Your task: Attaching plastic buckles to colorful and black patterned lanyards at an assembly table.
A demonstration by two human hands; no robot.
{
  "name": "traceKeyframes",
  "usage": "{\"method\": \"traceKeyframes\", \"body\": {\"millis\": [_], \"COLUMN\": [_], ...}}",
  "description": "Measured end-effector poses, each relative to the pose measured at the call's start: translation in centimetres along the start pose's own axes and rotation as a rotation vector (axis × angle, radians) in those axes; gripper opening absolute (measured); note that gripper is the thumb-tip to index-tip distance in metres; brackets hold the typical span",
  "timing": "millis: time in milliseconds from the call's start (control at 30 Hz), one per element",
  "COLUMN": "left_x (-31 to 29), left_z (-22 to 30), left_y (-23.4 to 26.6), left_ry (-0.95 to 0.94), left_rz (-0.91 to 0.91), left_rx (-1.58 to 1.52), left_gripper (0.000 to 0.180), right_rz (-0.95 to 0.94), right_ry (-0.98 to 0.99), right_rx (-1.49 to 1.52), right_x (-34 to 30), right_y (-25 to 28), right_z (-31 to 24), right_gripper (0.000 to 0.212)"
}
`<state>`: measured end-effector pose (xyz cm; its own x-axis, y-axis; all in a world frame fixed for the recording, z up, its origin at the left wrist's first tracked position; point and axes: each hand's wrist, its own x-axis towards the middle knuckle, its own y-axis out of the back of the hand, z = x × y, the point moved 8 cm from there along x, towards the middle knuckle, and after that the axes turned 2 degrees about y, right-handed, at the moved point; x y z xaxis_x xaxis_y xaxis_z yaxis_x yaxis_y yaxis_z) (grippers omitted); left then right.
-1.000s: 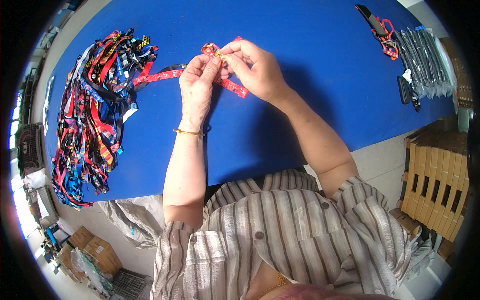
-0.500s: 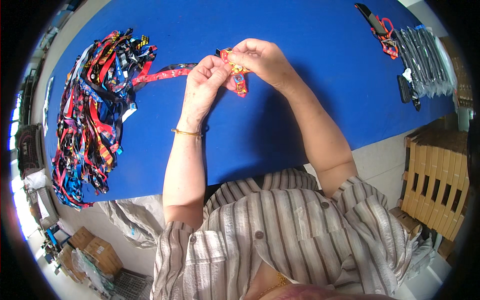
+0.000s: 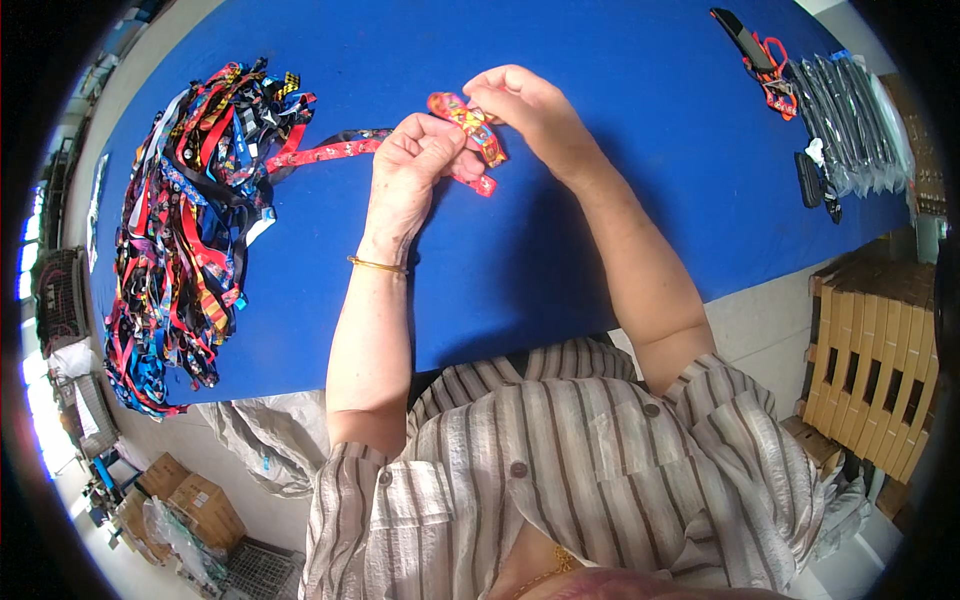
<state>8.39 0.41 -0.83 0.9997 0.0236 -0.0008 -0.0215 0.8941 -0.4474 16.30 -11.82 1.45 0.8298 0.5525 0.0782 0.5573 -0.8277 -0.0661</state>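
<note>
A red and yellow patterned lanyard (image 3: 487,143) is folded up at the middle of the blue table's far part. My left hand (image 3: 415,160) pinches it between thumb and fingers. At its upper right edge is my right hand (image 3: 530,112), its fingers bent and closed at the strap; the exact contact of the fingertips is partly hidden. A red strap (image 3: 330,152) with a black one beside it runs left from my left hand to a big heap of printed lanyards (image 3: 190,230).
The blue table (image 3: 620,60) carries, at the far right, orange-handled scissors (image 3: 770,65), a stack of clear-bagged dark items (image 3: 845,120) and a small black object (image 3: 806,178). Brown slatted cartons (image 3: 870,360) stand beyond the right edge; cardboard boxes (image 3: 205,505) lie on the floor lower left.
My right hand has shifted slightly up and right from my left. The folded lanyard has turned and spread, showing more of its pattern. My left hand has barely moved.
</note>
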Motion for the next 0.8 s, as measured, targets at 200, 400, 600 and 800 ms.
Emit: {"method": "traceKeyframes", "body": {"millis": [200, 400, 600, 800], "left_x": [0.3, 0.3, 0.2, 0.3], "left_z": [0.2, 0.3, 0.1, 0.1], "left_y": [1.3, 1.2, 1.2, 1.2], "left_ry": [0.005, 0.001, 0.040, 0.040], "left_rz": [0.043, 0.024, -0.001, -0.041], "left_rx": [-0.113, -0.114, -0.079, -0.122], "left_gripper": [0.009, 0.009, 0.008, 0.009], "right_rz": [-0.093, -0.087, -0.087, -0.102], "right_ry": [0.123, 0.184, 0.189, 0.218], "right_rx": [0.099, 0.083, 0.042, 0.039], "right_x": [-0.2, 0.1, 0.2, 0.1], "right_y": [-0.1, -0.5, -0.3, -0.3], "right_z": [-1.2, -0.8, -0.5, -0.7], "right_gripper": [0.031, 0.030, 0.029, 0.025]}}
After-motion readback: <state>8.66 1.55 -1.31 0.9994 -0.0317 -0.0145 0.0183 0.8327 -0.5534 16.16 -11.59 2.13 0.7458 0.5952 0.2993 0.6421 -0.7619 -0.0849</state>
